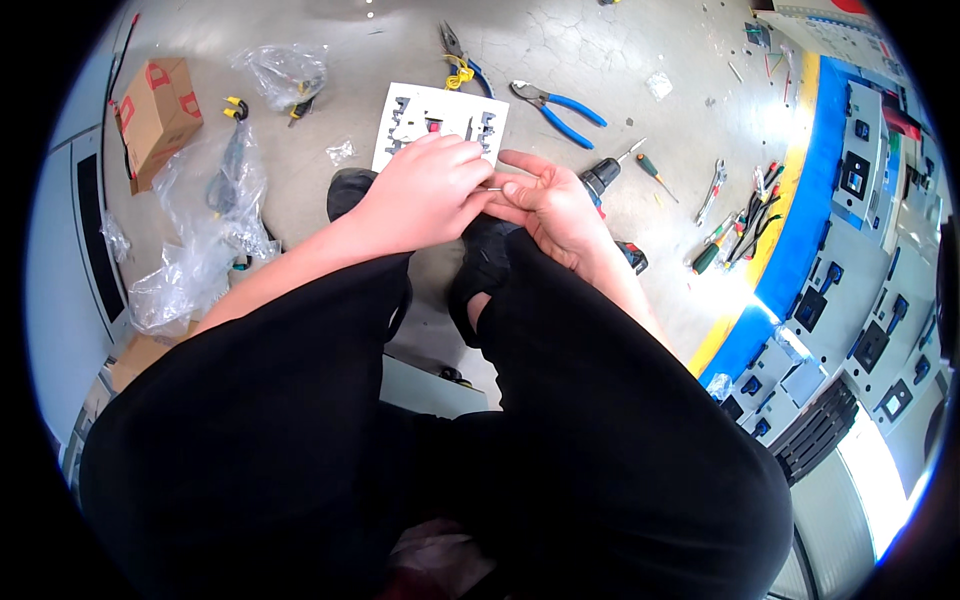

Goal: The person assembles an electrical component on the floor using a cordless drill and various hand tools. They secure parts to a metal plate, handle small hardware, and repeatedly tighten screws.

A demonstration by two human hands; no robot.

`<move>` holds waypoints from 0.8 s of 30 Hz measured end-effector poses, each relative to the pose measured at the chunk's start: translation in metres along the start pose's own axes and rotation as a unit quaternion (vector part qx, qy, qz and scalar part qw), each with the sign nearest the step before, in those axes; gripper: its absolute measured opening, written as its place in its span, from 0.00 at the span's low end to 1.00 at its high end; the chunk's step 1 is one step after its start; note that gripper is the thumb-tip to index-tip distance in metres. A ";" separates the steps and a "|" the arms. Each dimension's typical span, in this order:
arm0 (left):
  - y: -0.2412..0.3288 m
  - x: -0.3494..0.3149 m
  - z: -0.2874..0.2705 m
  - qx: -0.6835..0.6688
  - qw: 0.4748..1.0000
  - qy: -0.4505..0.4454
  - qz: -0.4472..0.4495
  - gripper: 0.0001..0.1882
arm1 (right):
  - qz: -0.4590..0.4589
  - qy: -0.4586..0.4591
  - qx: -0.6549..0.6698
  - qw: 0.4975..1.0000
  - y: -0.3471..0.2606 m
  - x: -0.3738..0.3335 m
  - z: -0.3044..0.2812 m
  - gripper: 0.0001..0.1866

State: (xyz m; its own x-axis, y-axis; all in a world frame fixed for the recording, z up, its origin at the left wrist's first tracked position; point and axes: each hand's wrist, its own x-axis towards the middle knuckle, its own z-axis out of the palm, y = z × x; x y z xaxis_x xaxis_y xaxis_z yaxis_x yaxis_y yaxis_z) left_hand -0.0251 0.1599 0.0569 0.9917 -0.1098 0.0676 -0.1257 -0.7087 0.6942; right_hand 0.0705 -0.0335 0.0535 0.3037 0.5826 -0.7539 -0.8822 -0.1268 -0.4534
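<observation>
My left hand point(432, 188) is closed, its fingertips meeting those of my right hand just in front of a white panel. What the left fingers hold, if anything, is hidden behind the hand. My right hand point(556, 208) pinches a short, thin metal piece point(494, 189) between thumb and fingers; it is too small to tell its kind. The white panel point(384, 148) lies on the floor, with dark slotted parts along both sides and a red part point(433, 127) in the middle. My left hand covers the panel's near edge in part.
Blue-handled cutters point(568, 122) and pliers with yellow wire point(459, 72) lie beyond the panel. A cordless drill point(603, 177), screwdriver point(655, 175) and wrench point(713, 190) are at right, before cabinets point(860, 262). Plastic bags point(195, 262) and a cardboard box point(158, 118) sit left.
</observation>
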 end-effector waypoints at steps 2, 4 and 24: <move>-0.001 -0.003 0.002 0.010 1.000 0.013 0.010 0.09 | 0.005 -0.005 0.009 1.000 0.003 0.000 -0.003 0.34; -0.003 -0.006 0.005 0.022 0.999 0.026 -0.027 0.10 | -0.022 -0.007 0.057 0.998 0.007 0.000 -0.001 0.35; -0.004 -0.014 0.011 -0.065 0.992 0.097 -0.042 0.07 | -0.093 -0.002 -0.012 0.996 0.016 0.004 0.012 0.23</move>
State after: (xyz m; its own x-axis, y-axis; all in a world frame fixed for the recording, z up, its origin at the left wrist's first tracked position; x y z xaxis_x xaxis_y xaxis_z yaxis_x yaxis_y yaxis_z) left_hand -0.0390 0.1564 0.0450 0.9867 0.0915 0.1340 -0.0503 -0.6127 0.7887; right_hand 0.0532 -0.0232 0.0488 0.4588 0.6014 -0.6541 -0.8020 -0.0366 -0.5962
